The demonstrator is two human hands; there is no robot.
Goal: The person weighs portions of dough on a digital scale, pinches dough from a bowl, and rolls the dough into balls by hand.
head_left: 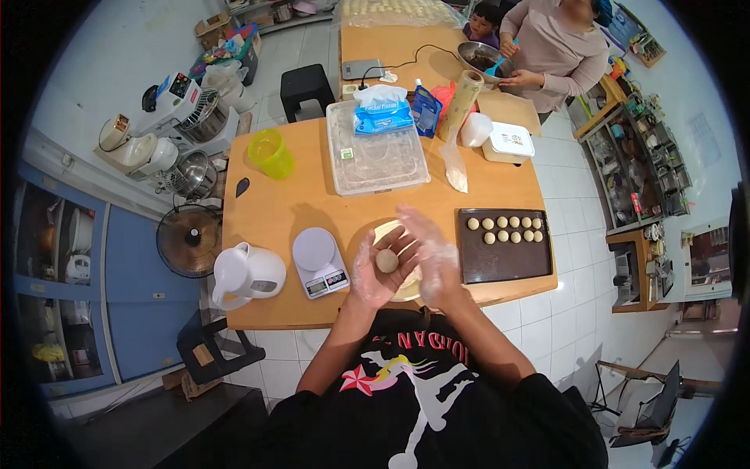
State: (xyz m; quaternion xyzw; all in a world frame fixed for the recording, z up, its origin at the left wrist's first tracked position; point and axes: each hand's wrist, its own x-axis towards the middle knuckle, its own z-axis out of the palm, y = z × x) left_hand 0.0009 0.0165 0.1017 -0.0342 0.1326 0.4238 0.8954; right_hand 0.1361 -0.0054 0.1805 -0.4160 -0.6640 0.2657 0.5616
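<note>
On the cupped palm of my left hand [369,277] rests a small round dough ball [386,261], pale beige. My right hand [434,262] is upright just beside it, fingers stretched out and a little blurred, with nothing in its grasp. White flour dusts both hands. Beneath them a round pale bowl or plate [408,293] shows only in part. To the right lies a dark baking tray [500,262], with several similar dough balls [502,223] in rows along its far half.
Left of my hands are a kitchen scale [316,254] and a white jug [254,273]. Farther back on the wooden table [293,199] stand a yellow-green cup [270,153], a lidded plastic box [375,160] and a white tub [508,144]. Across it, a person stirs a bowl [478,59] beside a child.
</note>
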